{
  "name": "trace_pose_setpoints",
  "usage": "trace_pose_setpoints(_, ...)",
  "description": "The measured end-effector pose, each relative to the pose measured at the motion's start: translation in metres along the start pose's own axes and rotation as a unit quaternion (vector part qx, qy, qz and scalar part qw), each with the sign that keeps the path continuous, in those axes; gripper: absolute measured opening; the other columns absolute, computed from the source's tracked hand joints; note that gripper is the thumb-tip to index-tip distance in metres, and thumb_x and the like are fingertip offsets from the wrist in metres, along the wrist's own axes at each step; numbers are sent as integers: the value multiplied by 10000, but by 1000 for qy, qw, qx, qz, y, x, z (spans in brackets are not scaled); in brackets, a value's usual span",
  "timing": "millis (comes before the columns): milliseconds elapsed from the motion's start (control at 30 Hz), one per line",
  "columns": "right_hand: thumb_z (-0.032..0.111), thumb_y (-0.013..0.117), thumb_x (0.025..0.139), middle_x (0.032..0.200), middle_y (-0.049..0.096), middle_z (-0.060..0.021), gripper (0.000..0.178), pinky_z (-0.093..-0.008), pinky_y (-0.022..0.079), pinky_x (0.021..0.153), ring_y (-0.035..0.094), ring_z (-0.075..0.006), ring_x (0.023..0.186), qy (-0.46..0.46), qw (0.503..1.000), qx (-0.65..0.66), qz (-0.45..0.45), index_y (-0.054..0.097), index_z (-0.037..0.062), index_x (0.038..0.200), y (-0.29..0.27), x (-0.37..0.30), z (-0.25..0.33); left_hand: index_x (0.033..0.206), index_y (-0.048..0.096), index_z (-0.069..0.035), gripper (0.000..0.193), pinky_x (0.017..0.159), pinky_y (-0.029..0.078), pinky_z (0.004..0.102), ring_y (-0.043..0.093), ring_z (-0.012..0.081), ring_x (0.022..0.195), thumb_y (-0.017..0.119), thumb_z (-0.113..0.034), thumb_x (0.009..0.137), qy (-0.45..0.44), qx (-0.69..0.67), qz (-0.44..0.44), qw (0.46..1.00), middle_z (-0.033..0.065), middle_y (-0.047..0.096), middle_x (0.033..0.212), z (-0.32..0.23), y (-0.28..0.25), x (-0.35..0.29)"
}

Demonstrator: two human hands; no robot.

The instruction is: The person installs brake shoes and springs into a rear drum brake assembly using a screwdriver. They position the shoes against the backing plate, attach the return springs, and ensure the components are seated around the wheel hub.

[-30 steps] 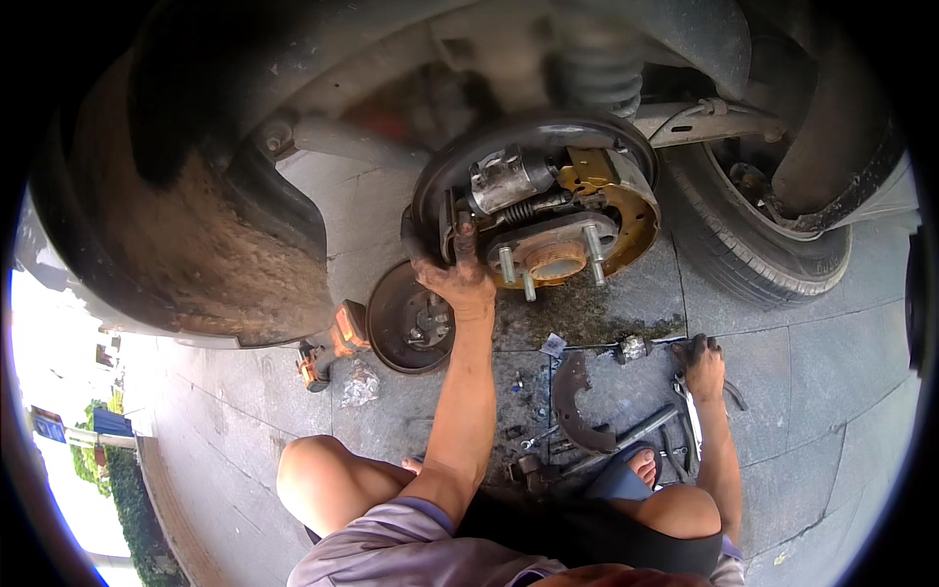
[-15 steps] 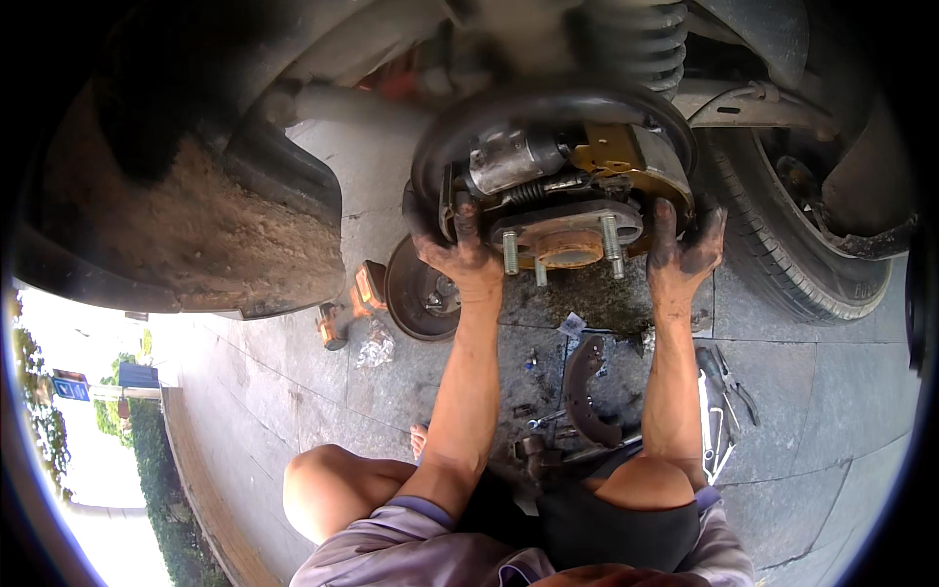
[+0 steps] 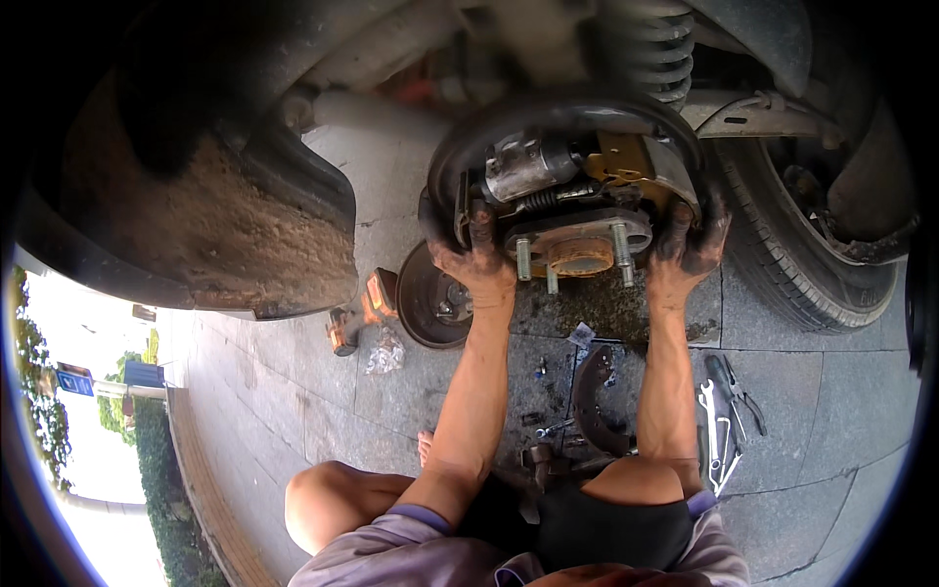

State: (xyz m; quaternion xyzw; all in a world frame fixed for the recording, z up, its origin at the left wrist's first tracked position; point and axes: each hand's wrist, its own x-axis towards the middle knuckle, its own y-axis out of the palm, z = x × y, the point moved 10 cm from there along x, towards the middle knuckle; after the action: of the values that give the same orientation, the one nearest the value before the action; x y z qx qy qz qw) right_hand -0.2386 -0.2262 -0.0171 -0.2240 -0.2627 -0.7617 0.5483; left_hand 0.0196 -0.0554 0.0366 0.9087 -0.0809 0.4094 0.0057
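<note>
In front of me is an opened drum brake with a dark round backing plate (image 3: 587, 106). My left hand (image 3: 476, 256), blackened with grease, closes round the brake shoe (image 3: 464, 207) on the left side, thumb in front and fingers behind. My right hand (image 3: 685, 252), equally dirty, grips the gold-coloured brake shoe (image 3: 677, 174) on the right. Between them sits the rusty wheel hub (image 3: 582, 256), its studs pointing toward me. Above the hub are a silver cylinder (image 3: 528, 168) and a dark coiled spring (image 3: 540, 201). Some fingertips are hidden behind the shoes.
On the paving lie a brake drum (image 3: 425, 311), an orange cordless tool (image 3: 378, 296), a clear plastic bag (image 3: 387, 352), a loose brake shoe (image 3: 590, 399), wrenches (image 3: 712, 430) and pliers (image 3: 749, 403). A tyre (image 3: 787, 259) lies right; a muddy wheel-arch liner (image 3: 235, 235) hangs left.
The whole view has shifted slightly, so most things appear a little further right. Both hands keep their grip on the brake shoes, with the right fingers sitting closer in round the edge.
</note>
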Motion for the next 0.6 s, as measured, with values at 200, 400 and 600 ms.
trace_pose_setpoints(200,335,659,939,1119,624,-205,414,-442,484,823,622,-346,949,16,999,-32,13,642,75,1261,-1,-5,3,1261,543,97,725,934,429,414,591,342,1015,606,-529,902,-7,-2,10,1000,224,636,1126,-5,-2,1)
trace_pose_setpoints(400,372,600,983,1067,592,-165,435,-384,481,857,599,-261,1014,28,995,-101,0,631,73,1296,0,-7,16,1278,533,96,725,941,428,395,589,340,1019,606,-520,904,-18,-34,1,999,228,633,1139,-4,2,1)
trace_pose_setpoints(600,359,587,993,1109,576,-163,417,-392,466,890,587,-280,1051,31,997,-74,3,630,81,1300,1,-2,24,1271,535,99,711,948,426,399,588,342,1032,601,-509,908,-4,-26,9,1000,231,631,1146,-1,2,-1)
